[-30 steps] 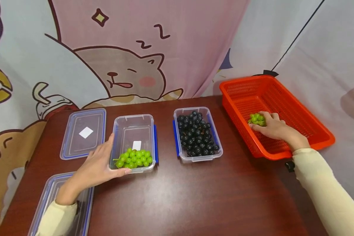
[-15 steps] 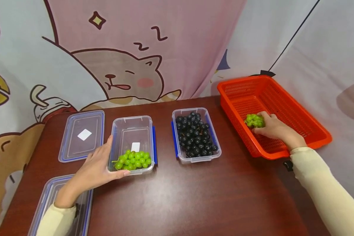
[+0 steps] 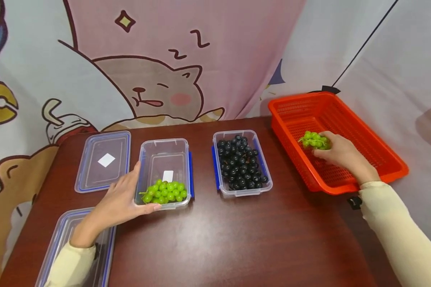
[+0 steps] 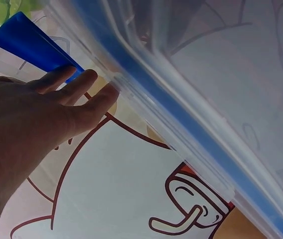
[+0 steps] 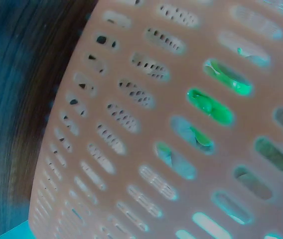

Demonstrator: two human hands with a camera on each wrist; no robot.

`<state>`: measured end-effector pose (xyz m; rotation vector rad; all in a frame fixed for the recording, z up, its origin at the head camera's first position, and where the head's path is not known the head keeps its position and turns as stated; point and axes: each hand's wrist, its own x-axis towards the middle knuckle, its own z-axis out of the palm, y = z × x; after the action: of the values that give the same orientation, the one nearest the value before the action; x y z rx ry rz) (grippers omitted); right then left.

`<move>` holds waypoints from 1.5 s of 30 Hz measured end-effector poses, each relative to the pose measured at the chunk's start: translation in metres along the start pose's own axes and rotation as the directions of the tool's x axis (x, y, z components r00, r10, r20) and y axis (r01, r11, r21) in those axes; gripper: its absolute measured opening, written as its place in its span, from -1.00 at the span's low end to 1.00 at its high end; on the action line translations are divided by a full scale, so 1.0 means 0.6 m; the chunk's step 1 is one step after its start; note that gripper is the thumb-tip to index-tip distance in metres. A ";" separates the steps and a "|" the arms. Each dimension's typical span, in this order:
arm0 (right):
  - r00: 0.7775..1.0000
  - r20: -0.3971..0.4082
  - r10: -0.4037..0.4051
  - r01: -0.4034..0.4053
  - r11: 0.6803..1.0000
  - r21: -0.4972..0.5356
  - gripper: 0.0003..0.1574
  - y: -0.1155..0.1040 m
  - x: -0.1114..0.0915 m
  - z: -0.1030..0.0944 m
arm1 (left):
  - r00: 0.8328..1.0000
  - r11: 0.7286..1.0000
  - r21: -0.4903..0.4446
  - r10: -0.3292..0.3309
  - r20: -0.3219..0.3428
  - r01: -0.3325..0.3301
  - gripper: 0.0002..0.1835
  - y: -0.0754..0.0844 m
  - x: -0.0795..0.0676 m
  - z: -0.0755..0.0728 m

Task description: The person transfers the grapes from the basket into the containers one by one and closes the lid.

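Head | left hand (image 3: 119, 202) spread against tub (image 3: 169, 157) | right hand (image 3: 341, 152) curled round green grapes (image 3: 312, 140)

Here's the desk (image 3: 215, 247), dark reddish-brown, wood-grained, a soft patch of glare (image 3: 201, 235) shining midway between its left and right edges. Straight up behind the back edge goes a printed curtain (image 3: 233, 52), pink in the middle, white to either side, creasing as it drops. And look, a cat-like sleeper (image 3: 165, 89) dozes there, cheek pink, two Z shapes drifting above its ear! Off the back left corner, a cup with a straw (image 3: 70, 125); along the left edge, a brown round-eared figure (image 3: 12, 191). Over beyond the right edge, pale rumpled cloth (image 3: 398, 71), a black cord (image 3: 366, 40) slanting down it.
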<state>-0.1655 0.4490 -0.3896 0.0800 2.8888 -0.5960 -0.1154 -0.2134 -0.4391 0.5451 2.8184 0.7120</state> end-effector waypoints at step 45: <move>0.954 -0.291 -0.072 0.090 0.995 0.050 -0.03 -0.138 -0.050 -0.016 | 1.000 0.999 0.053 0.007 0.019 -0.008 0.58 0.008 0.000 -0.013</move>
<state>-0.1452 0.3765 -0.3430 0.0615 3.1683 -0.7468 -0.1161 -0.2126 -0.4300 0.5680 2.8264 0.6322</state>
